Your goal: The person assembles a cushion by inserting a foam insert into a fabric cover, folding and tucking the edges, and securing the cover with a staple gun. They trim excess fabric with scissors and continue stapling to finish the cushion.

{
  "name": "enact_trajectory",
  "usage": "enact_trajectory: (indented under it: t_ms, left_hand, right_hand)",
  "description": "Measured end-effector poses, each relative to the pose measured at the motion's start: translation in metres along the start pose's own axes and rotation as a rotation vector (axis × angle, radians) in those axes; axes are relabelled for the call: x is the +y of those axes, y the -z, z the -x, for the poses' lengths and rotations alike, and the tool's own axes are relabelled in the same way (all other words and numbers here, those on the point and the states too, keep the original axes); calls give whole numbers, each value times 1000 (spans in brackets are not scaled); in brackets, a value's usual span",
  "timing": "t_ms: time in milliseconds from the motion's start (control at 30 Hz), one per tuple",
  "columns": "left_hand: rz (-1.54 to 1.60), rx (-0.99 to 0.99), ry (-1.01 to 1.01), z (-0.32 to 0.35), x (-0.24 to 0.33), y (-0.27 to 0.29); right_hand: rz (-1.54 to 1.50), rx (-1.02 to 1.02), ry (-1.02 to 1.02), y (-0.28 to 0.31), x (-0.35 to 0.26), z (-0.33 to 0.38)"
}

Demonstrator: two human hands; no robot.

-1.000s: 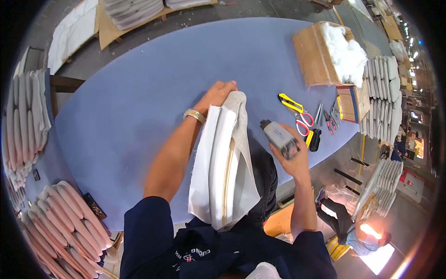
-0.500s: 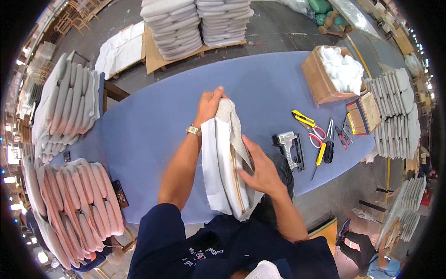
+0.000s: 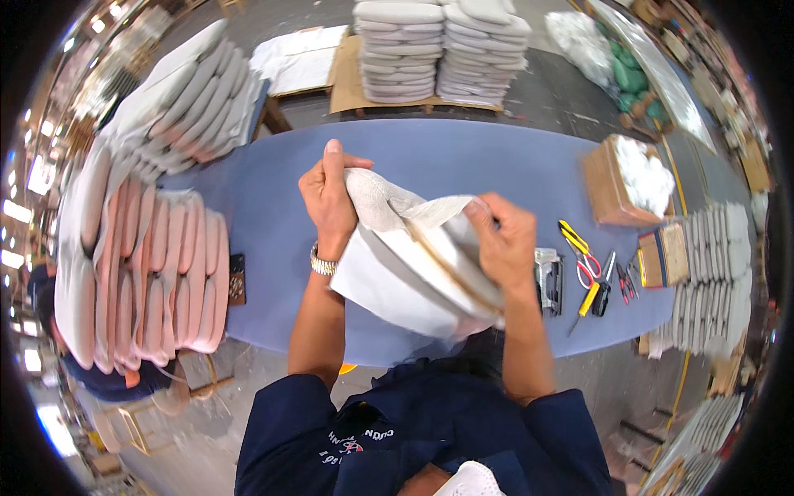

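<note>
Both hands hold a padded cushion [image 3: 405,285] above the blue table, tilted with its far end to the left. It has a light grey fabric cover, white cloth along the near side and a thin brown edge strip. My left hand [image 3: 329,198] grips the far left corner, thumb pointing up, a metal-band watch on the wrist. Between the thumb and fingers of my right hand [image 3: 504,240] is the edge of the cover's fabric flap [image 3: 447,210], pulled away from the cushion's side. The near right end of the cushion is blurred and partly behind my right forearm.
Right on the table [image 3: 430,140] lie a staple gun [image 3: 549,281], a yellow cutter [image 3: 572,235], scissors [image 3: 589,266], a yellow-handled screwdriver [image 3: 587,301] and pliers [image 3: 625,283]. A carton [image 3: 608,186] of white stuffing stands behind. Stacked cushions [image 3: 161,273] flank the left side.
The cushion has turned, its far end swinging left and its near end right. My right hand has gone from resting along its side to pinching and pulling out the flap. The view has shifted too.
</note>
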State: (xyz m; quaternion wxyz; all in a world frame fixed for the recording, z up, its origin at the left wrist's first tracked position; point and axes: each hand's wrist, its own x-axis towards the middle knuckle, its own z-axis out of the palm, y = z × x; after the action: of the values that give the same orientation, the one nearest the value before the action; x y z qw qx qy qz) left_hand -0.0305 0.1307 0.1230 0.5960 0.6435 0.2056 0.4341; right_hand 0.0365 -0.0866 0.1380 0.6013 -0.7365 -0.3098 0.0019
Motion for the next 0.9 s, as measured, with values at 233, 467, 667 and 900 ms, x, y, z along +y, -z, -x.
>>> enact_trajectory:
  t_ms: [233,467,667,900]
  left_hand:
    - [-31,151,339,123,-61,71]
    - [-350,-315,293,241,-136,112]
    - [-547,-637,282,207,-121,121]
    - [-516,-661,454,200,-118,133]
  right_hand:
    - [203,-501,116,-45,29,-21]
    - [398,-802,37,-98,123,59]
    - [257,-690,-65,-96,119,58]
    - [-215,-39,-303,-16,109,83]
